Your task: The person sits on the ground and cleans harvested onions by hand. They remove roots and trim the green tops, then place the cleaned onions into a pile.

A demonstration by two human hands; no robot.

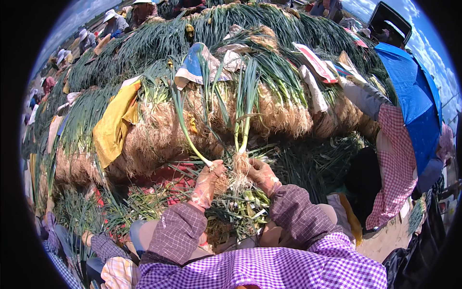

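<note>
My left hand (208, 183), in a stained glove, grips a green onion (190, 140) near its root end; its stalk leans up and to the left. Beside it, my right hand (264, 175) has its fingers on the fibrous roots (242, 169) of another green onion plant, whose pale stalks (244, 135) and long leaves stand upright. Both hands are close together in front of a long pile of green onions, with its tan root mass (151, 133) facing me. Cut leaves and peelings (252, 209) lie below my hands.
A yellow sack (115, 124) and a blue and white sack (198, 67) drape over the pile. On the right, a co-worker in a checked sleeve (397, 144) reaches to the pile beside a blue umbrella (411, 97). Another co-worker's sleeve (108, 245) is at lower left. More workers sit farther back.
</note>
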